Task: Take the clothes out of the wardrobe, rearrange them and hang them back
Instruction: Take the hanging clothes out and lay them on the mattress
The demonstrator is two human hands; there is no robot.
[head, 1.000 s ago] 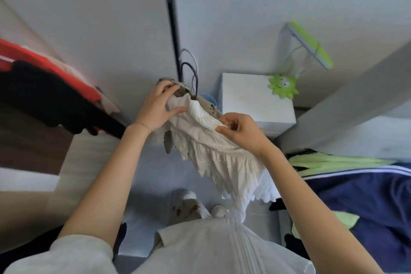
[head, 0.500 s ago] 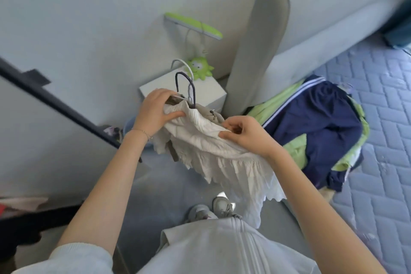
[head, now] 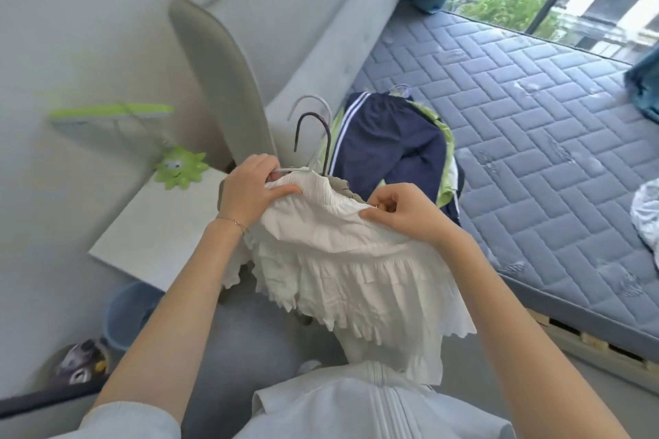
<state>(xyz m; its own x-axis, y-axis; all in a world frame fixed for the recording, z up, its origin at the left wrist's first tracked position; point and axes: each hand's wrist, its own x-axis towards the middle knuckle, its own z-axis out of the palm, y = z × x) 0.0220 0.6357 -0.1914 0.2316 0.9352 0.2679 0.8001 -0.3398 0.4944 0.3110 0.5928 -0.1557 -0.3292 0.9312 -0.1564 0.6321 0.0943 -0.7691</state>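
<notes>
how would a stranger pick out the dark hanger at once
Find the blue quilted mattress, then the navy trousers lying at its left edge. Left of them, two hooks rise above the white skirt; the dark hanger is the lower, blackish hook, not the pale hanger.

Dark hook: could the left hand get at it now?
Probably yes. The dark hook stands free just beyond the left hand, nothing between them, but its fingers grip the skirt and must let go first.
</notes>
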